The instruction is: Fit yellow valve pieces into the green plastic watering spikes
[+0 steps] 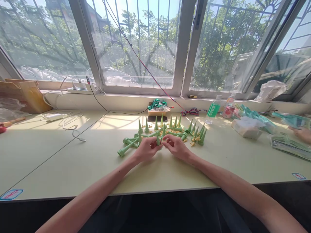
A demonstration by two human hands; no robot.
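My left hand [147, 148] and my right hand [176, 146] meet over the pale table [73, 165], fingers curled and pinched together around a small green cone-shaped piece [158, 141]. Just beyond my fingers stand several upright green plastic spikes [195, 133], mixed with small yellow bits. More green spikes lie flat [127, 147] to the left of my left hand. What my right fingers pinch is too small to make out.
A phone [157, 118] and a small box with green cord [156, 108] lie behind the spikes. Bottles [214, 109] and plastic packets [247, 127] are at the right, where another person's hand [302, 133] rests. Chargers and cables [70, 121] lie at the left beside a cardboard box [29, 94].
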